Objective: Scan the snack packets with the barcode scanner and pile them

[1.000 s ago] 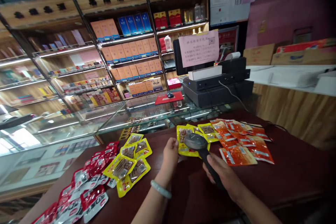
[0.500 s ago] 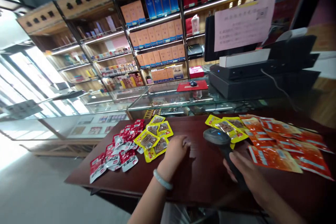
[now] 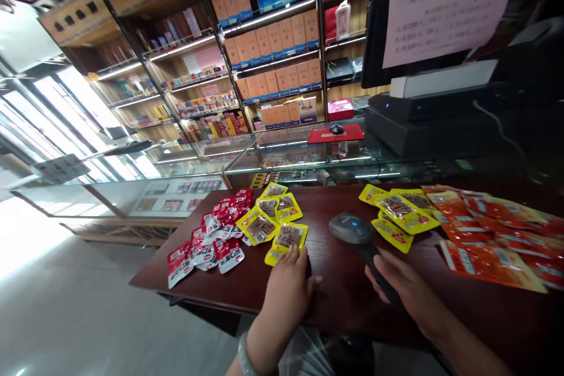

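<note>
My right hand point(image 3: 396, 276) is wrapped round the handle of a dark barcode scanner point(image 3: 352, 229), whose head points left and shows a small blue light. My left hand point(image 3: 288, 285), with a pale bangle at the wrist, lies palm down, its fingers stretched out and thumb apart. Its fingertips touch the lower edge of a yellow snack packet point(image 3: 288, 236). More yellow packets point(image 3: 258, 226) lie just beyond it. To their left is a heap of red and white packets point(image 3: 227, 252). Another group of yellow packets point(image 3: 408, 211) sits beyond the scanner, beside orange packets point(image 3: 493, 258) on the right.
Everything lies on a dark red-brown table point(image 3: 335, 282). Behind it stands a glass counter point(image 3: 291, 155) with a mouse point(image 3: 336, 129) on a red mat. A black till point(image 3: 396, 129) and a screen with a pink sheet point(image 3: 445, 12) rise at the right. Stocked shelves point(image 3: 273, 79) line the back.
My left hand has opened from a curled pose and its fingers now rest at a yellow packet, which lies apart from its neighbours. The scanner has shifted slightly left. The view has turned a little.
</note>
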`<state>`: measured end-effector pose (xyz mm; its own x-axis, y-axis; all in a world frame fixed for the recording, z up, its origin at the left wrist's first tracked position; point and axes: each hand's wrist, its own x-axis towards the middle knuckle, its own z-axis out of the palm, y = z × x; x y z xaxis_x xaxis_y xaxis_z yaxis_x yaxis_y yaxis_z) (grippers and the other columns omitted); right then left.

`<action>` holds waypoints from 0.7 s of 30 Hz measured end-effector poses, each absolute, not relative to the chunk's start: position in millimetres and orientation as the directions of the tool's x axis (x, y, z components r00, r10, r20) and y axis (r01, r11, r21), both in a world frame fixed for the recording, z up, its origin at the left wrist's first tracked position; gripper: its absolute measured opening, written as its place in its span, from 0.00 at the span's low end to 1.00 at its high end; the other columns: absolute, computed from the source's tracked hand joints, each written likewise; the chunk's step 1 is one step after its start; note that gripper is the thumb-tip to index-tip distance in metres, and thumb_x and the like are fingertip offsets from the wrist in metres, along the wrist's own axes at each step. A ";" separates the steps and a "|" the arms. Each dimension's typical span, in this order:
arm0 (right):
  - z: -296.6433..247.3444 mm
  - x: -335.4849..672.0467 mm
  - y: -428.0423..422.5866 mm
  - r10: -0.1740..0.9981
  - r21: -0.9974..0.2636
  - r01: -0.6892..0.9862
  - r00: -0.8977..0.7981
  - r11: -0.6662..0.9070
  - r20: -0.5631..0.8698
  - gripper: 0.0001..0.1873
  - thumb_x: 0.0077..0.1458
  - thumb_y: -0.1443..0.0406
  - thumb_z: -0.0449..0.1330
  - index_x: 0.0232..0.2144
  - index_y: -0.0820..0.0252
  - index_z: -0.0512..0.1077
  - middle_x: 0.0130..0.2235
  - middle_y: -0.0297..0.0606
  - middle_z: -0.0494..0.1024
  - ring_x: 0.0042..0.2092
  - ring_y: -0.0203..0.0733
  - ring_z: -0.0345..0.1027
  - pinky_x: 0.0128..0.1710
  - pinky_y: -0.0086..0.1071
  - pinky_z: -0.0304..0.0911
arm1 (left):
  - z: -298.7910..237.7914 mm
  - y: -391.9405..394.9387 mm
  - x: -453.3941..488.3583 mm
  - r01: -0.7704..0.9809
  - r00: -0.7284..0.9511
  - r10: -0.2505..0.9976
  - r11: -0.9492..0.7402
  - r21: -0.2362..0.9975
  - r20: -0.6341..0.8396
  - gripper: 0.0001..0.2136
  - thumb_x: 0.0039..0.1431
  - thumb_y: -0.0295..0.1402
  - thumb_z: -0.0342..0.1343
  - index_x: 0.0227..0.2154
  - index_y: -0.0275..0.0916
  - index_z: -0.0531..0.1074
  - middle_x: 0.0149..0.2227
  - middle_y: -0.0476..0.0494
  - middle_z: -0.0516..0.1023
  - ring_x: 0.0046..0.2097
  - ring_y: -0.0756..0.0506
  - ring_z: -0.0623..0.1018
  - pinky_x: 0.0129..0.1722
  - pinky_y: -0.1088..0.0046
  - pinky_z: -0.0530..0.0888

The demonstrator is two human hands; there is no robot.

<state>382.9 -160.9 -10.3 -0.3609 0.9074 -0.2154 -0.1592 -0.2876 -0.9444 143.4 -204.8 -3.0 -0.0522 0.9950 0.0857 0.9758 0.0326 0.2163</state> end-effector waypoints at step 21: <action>-9.1 412.1 -165.3 0.923 -0.925 -0.195 -0.279 -0.326 -0.267 0.35 0.45 0.41 0.66 0.49 0.56 0.71 0.25 0.30 0.74 0.26 0.36 0.65 0.23 0.26 0.58 | -6.7 -156.1 139.9 0.808 -0.140 0.986 0.165 0.565 -0.088 0.13 0.46 0.35 0.64 0.34 0.39 0.70 0.36 0.44 0.78 0.38 0.44 0.76 0.35 0.73 0.66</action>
